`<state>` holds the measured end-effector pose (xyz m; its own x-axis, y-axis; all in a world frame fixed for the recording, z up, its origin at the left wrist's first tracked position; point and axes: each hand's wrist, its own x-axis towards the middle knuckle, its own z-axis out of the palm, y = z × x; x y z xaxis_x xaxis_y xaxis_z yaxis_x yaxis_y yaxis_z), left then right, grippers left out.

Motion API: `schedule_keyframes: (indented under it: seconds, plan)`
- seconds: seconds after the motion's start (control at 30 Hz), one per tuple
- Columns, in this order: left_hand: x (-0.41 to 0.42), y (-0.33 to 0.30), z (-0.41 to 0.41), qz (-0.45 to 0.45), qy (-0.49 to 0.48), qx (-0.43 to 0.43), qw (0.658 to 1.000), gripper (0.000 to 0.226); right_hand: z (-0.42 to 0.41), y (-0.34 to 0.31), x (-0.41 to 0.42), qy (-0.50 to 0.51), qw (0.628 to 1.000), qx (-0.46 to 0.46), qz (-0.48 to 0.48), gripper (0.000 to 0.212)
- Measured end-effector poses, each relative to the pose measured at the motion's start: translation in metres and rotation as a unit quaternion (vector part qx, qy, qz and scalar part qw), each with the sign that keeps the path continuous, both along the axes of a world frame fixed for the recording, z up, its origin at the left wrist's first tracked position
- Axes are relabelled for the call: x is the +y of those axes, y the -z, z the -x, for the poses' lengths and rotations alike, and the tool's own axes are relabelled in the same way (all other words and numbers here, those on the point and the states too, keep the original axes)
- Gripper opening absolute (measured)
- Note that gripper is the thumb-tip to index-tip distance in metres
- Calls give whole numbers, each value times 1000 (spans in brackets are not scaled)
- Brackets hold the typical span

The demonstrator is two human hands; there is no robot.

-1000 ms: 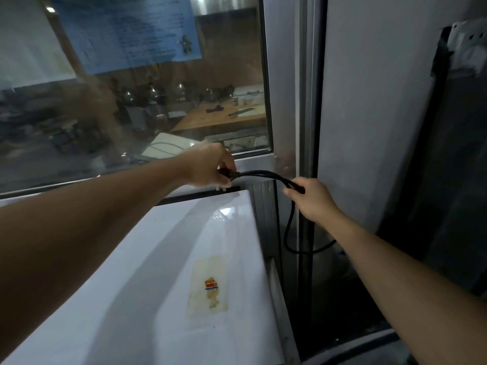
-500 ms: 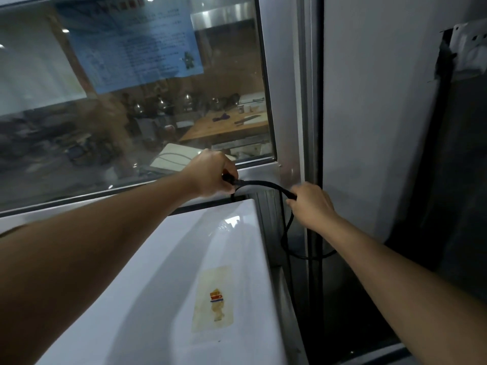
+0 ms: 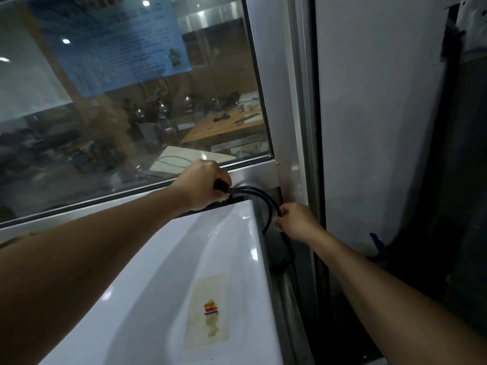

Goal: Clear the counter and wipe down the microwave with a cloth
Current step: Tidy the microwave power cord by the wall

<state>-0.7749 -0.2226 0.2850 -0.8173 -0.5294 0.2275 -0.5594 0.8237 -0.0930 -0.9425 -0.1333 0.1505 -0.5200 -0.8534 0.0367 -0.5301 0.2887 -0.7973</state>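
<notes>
White microwave top [image 3: 147, 299], yellowed sticker [image 3: 208, 310] on it

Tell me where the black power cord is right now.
In the head view, the black power cord arcs over the microwave's back right corner, just below the window frame, held between the left hand and the right hand.

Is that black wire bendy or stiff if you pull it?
Probably bendy: the black cord arcs between the left hand and the right hand and droops beside the white microwave. It looks thick, so it likely springs back. It probably won't slip, since both hands grip it.
</notes>
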Motion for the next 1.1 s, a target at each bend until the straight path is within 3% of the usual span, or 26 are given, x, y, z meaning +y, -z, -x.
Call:
schedule_keyframes:
  seconds: [0.07,0.13,0.23,0.37,0.6,0.8,0.97,1.1]
  plan:
    - [-3,2,-2,6,-2,3,1000,20,3,4,1,-4,1000,-23,0,15]
    - [-6,2,-5,10,-8,8,1000,20,9,8,1,6,999,-41,13,21]
    - [-7,3,-8,5,-16,17,1000,20,10,7,6,18,999,16,-35,15]
    - [-6,2,-9,5,-20,19,1000,21,4,7,-1,57,996,45,-60,24]
    - [-8,-8,-14,5,-28,27,999,23,-1,14,-26,82,989,-117,32,31]
    - [-14,3,-24,0,-29,16,999,20,-3,38,-25,13,993,-116,-22,14]
    - [-12,7,-27,-13,-33,27,999,21,-5,29,-12,-1,993,-114,-33,20]
    - [-11,6,-28,-17,-41,33,998,21,-6,21,0,-31,994,-86,-65,46]
